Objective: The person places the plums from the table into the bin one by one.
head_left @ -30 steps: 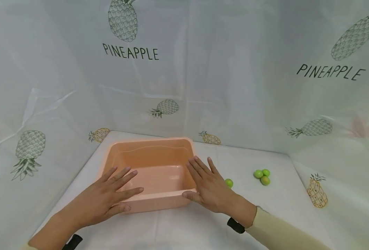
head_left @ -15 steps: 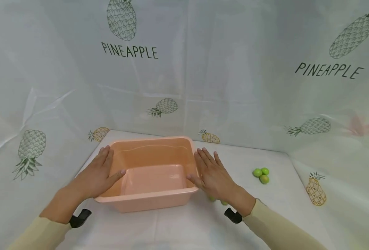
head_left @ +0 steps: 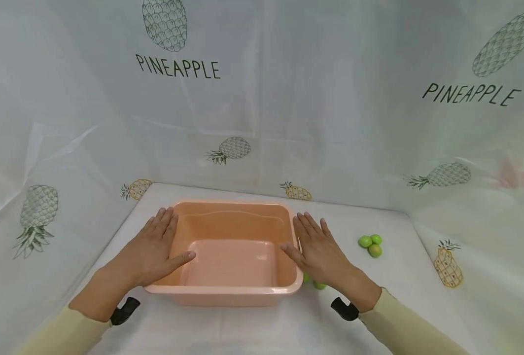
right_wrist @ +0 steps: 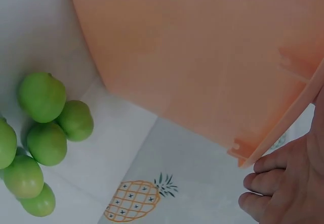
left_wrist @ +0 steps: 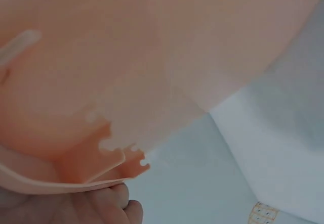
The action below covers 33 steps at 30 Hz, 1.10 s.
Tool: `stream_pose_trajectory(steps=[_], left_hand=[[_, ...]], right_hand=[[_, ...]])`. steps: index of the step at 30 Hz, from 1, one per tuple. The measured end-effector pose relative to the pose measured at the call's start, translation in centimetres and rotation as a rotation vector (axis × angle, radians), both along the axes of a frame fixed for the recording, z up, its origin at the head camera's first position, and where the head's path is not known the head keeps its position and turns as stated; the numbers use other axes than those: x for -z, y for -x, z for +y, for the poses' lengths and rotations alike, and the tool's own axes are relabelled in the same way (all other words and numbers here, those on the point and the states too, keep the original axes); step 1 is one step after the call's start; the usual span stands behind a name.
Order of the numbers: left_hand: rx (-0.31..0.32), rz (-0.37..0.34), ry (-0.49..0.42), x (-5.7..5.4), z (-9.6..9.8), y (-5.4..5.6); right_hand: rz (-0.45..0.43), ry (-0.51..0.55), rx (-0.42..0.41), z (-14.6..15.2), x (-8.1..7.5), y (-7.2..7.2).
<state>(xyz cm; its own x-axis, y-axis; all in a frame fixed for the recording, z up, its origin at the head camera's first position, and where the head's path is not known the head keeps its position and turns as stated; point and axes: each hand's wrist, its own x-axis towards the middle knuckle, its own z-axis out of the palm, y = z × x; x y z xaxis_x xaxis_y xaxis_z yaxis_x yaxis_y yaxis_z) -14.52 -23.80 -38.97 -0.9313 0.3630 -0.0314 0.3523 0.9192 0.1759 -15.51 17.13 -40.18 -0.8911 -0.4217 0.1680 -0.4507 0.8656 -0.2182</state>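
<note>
A peach-coloured plastic basin [head_left: 226, 291] stands on a white cloth between my two hands. Along its left rim lies my left hand [head_left: 146, 254], fingers straight and together, the thumb stretched over the inside. My right hand [head_left: 318, 251] rests on the opposite rim in the same way, its thumb also over the basin. From below, the left wrist view has the basin's outer wall [left_wrist: 152, 42], with fingertips [left_wrist: 121, 196] right at the rim. In the right wrist view the fingers [right_wrist: 268, 181] lie by the rim's end.
Three green fruits like limes [head_left: 375, 250] sit together on the cloth [head_left: 403, 276] to the right. More of them [head_left: 320, 285] peek out under my right hand, and the right wrist view has several green fruits [right_wrist: 42, 97] beside the basin. A pineapple-print sheet [head_left: 332, 123] walls in the back and sides.
My left hand has gone from spread over the basin's front left to its left rim. Since half a second ago the basin has shifted right and turned slightly, both hands moving with it.
</note>
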Motion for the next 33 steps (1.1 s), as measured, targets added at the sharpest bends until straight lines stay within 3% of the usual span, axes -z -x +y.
stream_pose_trajectory(steps=[6, 10, 21, 33], left_hand=[[-0.028, 0.029, 0.071, -0.6, -0.8, 0.3], [-0.037, 0.024, 0.037, -0.8, -1.3, 0.3], [0.030, -0.033, -0.040, -0.1, -0.3, 0.8], [0.067, -0.044, -0.077, 0.2, -0.3, 2.5]], right_hand=[[0.023, -0.008, -0.034, -0.2, -0.1, 0.3], [0.048, -0.024, -0.052, -0.4, -0.3, 0.5], [0.035, -0.026, -0.030, 0.7, -0.6, -0.5], [0.006, 0.009, -0.020, 2.1, -0.5, -0.2]])
